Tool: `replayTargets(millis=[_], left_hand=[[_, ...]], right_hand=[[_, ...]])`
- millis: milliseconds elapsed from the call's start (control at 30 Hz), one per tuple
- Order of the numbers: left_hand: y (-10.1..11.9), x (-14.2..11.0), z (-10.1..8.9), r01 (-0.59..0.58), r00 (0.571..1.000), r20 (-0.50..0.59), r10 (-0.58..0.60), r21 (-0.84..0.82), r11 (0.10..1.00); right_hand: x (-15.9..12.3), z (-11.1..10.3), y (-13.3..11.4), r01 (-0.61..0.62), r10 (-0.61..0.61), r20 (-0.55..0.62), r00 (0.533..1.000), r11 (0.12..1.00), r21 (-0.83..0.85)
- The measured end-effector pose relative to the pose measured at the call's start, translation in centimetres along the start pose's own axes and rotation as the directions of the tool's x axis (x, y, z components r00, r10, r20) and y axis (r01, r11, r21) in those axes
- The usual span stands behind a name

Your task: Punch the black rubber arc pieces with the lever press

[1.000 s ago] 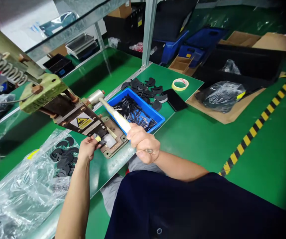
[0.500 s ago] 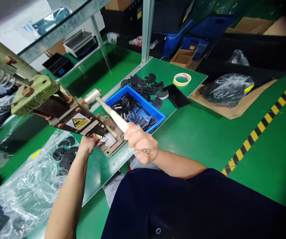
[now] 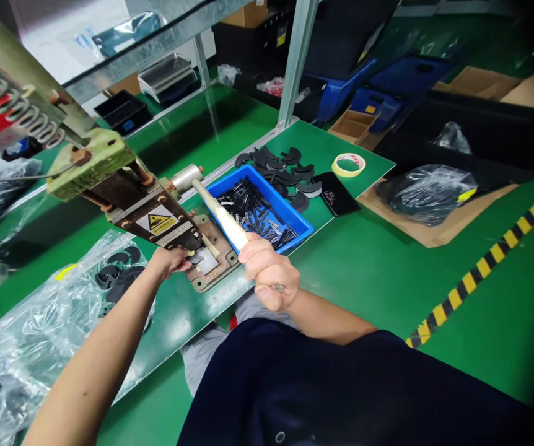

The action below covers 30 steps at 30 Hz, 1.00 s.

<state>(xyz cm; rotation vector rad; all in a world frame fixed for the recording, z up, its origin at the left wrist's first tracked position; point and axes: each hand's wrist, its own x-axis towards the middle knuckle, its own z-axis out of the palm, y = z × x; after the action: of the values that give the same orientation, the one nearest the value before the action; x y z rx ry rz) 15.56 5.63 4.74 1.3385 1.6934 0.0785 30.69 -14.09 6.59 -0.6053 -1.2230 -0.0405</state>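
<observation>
My right hand (image 3: 271,272) is wrapped round the pale lever handle (image 3: 224,218) of a bench press (image 3: 158,214). At the foot of the press, my left hand (image 3: 173,261) has its fingers pinched on a small dark part (image 3: 196,257), mostly hidden by the fingers and the press head. A light metal plate (image 3: 208,263) lies on the press base (image 3: 227,265) beside the fingertips. Just behind the lever stands a blue bin (image 3: 300,224) of small black parts. Curved black pieces (image 3: 290,156) are heaped past the bin.
On the green bench lie a tape roll (image 3: 348,165) and a phone (image 3: 339,197). Clear plastic sheeting (image 3: 48,328) with more curved pieces (image 3: 121,272) spreads to the left. A metal post (image 3: 297,65) rises at the back. Striped tape (image 3: 485,262) marks the floor.
The camera view has shifted, so the bench sits a little farther right and lower. The phone screen now shows lit text. Both hands keep their places at the press and lever.
</observation>
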Motion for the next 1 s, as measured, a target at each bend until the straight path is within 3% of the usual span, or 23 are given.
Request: replayTargets(millis=[100,200,300,467,633,700,767,833,867,900,1000], left_hand=[[-1.0,-0.9,-0.8,-0.054,0.998,-0.026,0.055,0.033,0.998],[-2.7,-1.1,-1.3,-0.197,0.974,-0.107,0.2,0.036,0.98],[-4.3,-0.8,-1.0,-0.338,0.934,-0.155,0.323,-0.086,0.937],[-4.6,-0.6,0.4,-0.359,0.933,-0.142,0.33,-0.361,0.861],[-4.4,-1.6,0.8,-0.328,0.944,-0.155,0.291,-0.525,0.785],[-4.9,-2.1,0.6,-0.314,0.947,-0.147,0.284,-0.597,0.738],[-5.8,-2.6,0.1,-0.334,0.939,-0.162,0.303,-0.636,0.695],[-6.9,-3.3,-0.7,-0.358,0.927,-0.161,0.338,-0.65,0.67],[-7.4,-3.7,-1.1,-0.366,0.922,-0.155,0.356,-0.651,0.665],[-7.9,-4.2,-1.4,-0.372,0.917,-0.147,0.37,-0.65,0.663],[-8.7,-5.7,-2.2,-0.385,0.903,-0.121,0.413,-0.657,0.649]], right_hand=[[0.1,-0.2,0.1,0.018,-0.018,0.033,0.999,1.0,-0.002],[0.6,-0.5,-0.1,0.038,-0.038,0.074,0.997,0.999,0.0],[1.6,-0.4,-0.4,0.046,-0.047,0.086,0.995,0.999,0.017],[6.4,1.2,-0.7,0.057,-0.061,0.073,0.995,0.997,0.055],[12.5,3.9,-0.4,-0.023,0.026,0.085,0.996,0.999,-0.047],[12.3,4.5,-0.3,-0.035,0.046,0.082,0.996,0.992,-0.125],[9.8,4.6,-0.2,-0.137,0.147,0.022,0.989,0.963,-0.233],[6.0,4.2,0.0,-0.374,0.371,-0.065,0.926,0.884,-0.281],[3.9,4.1,0.2,-0.54,0.55,-0.042,0.834,0.799,-0.263],[2.1,4.0,0.5,-0.698,0.724,0.018,0.689,0.67,-0.252],[-1.6,4.5,2.0,-0.871,0.91,0.175,0.375,0.411,-0.268]])
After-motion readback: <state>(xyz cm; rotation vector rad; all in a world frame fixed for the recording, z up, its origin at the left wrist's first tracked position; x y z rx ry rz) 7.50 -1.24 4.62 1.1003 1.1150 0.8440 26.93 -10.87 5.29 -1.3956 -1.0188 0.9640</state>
